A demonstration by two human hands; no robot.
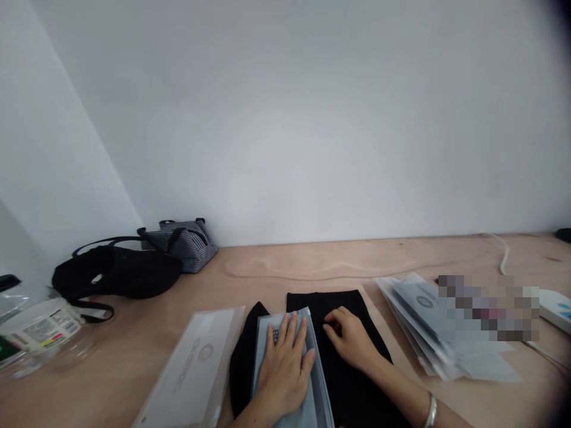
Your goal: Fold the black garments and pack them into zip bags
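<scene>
My left hand (285,362) lies flat, fingers spread, on a frosted plastic zip bag (317,386) with dark lettering partly covered by the fingers. The bag rests on black folded fabric (244,368), which shows along its left side. To its right, my right hand (350,339) rests on another black folded cloth (348,392). Its fingers are loosely bent and the thumb stands apart from them; nothing shows in between. Left of my left hand lies a whitish printed plastic bag (191,368), flat on the wooden table (285,264).
A fanned stack of frosted printed bags (419,315) lies at the right, beside a blurred-out patch and a white device (555,309) with a cable. At the left are a clear labelled container (40,336), a black bag (129,273) and a striped bag (190,246) near the wall.
</scene>
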